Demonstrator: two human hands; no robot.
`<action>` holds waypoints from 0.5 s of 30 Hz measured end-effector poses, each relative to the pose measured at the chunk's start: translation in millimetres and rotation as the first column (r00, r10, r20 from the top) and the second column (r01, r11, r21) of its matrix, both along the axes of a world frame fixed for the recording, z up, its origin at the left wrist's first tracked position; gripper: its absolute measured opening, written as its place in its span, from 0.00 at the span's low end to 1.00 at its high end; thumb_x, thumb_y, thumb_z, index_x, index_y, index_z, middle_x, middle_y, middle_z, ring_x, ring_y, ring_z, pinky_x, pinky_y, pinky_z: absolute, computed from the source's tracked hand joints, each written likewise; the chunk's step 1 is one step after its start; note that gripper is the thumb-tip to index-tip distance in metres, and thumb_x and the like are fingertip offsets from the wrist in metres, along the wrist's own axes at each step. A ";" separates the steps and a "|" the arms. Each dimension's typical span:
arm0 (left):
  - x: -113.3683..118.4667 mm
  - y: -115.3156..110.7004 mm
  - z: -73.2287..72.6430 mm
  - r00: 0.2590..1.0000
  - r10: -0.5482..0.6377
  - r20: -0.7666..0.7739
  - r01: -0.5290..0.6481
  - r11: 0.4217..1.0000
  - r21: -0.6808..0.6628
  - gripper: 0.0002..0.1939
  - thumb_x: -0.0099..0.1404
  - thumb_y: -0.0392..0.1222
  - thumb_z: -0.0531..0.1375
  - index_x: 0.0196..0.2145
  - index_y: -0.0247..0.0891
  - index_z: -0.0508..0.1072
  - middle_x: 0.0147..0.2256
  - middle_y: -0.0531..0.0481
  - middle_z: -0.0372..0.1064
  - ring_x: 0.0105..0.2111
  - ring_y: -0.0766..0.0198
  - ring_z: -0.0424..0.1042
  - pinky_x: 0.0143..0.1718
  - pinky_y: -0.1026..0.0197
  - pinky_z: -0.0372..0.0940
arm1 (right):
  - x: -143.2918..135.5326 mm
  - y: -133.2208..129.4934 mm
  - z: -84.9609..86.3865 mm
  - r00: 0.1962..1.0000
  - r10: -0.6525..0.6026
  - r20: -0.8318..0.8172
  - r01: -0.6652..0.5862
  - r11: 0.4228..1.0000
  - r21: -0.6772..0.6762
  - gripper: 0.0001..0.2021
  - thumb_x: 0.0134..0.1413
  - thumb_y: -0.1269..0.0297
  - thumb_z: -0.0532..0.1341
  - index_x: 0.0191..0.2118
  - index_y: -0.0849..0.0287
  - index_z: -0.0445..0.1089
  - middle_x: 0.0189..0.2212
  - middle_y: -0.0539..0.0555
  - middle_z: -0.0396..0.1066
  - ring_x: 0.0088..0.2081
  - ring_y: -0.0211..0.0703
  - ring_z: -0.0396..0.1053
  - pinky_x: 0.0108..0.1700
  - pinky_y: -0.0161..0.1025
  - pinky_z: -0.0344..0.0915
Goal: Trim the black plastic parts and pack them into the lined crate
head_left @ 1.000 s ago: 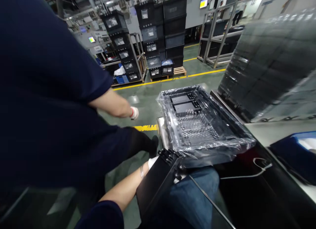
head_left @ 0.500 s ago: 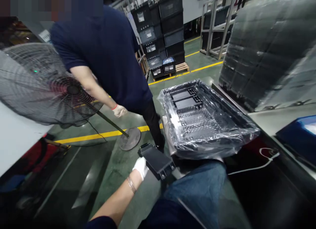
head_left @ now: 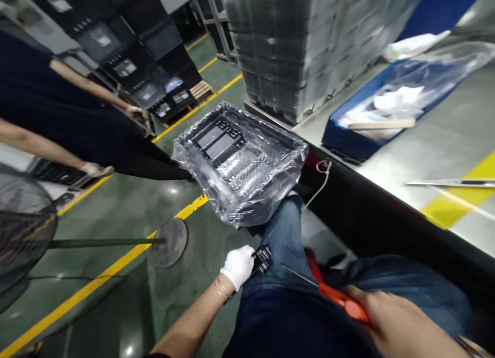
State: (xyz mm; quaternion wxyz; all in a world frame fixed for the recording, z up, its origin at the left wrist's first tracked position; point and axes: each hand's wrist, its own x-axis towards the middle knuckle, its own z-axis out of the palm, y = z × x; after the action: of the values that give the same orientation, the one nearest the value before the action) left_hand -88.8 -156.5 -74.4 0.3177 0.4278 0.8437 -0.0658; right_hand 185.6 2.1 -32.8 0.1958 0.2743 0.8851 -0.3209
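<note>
My left hand (head_left: 238, 267), in a white glove, grips a black plastic part (head_left: 263, 259) beside my left knee; much of the part is hidden by the hand. My bare right hand (head_left: 390, 317) is closed around the orange handle of a thin metal tool (head_left: 336, 295), whose tip points left over my lap. Ahead stands a black bin lined with clear plastic (head_left: 266, 198). Two flat grey and black parts (head_left: 218, 141) lie at its far left, beside bubble wrap (head_left: 247, 167).
A person in dark clothes (head_left: 85, 121) stands at the left, near a large fan (head_left: 23, 234) with a round base (head_left: 172, 242). Black crates (head_left: 154, 44) are stacked behind. At the right are wrapped stacks (head_left: 278, 44) and a blue bin (head_left: 348, 136) holding plastic and paper.
The view has swung right and down. My right hand and the orange-handled tool have come into view. The part in my left hand has turned and is now nearer my knee.
</note>
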 end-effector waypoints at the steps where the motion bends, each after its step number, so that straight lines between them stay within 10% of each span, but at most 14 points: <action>1: -1.6 -0.6 -1.9 1.000 -0.015 -0.015 0.015 1.000 -0.010 0.17 0.66 0.32 0.48 0.45 0.32 0.75 0.44 0.34 0.74 0.48 0.46 0.74 0.50 0.51 0.64 | -9.0 -0.7 4.0 0.998 0.023 0.055 -0.024 1.000 0.015 0.10 0.54 0.69 0.57 0.39 0.52 0.74 0.29 0.55 0.78 0.33 0.51 0.77 0.33 0.41 0.63; 15: 4.9 -12.8 -10.2 0.997 -0.054 -0.050 0.055 0.998 0.017 0.20 0.64 0.27 0.49 0.46 0.33 0.76 0.45 0.39 0.74 0.48 0.51 0.73 0.53 0.53 0.64 | -61.2 -2.3 -0.2 0.983 0.063 0.173 -0.071 0.997 0.041 0.14 0.57 0.73 0.55 0.45 0.63 0.74 0.36 0.64 0.78 0.42 0.57 0.77 0.40 0.42 0.64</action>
State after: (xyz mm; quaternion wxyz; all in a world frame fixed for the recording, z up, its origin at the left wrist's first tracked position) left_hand -83.9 -169.3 -84.6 0.2909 0.4516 0.8399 -0.0773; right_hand 124.4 -0.2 -33.0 0.2757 0.2757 0.8808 -0.2685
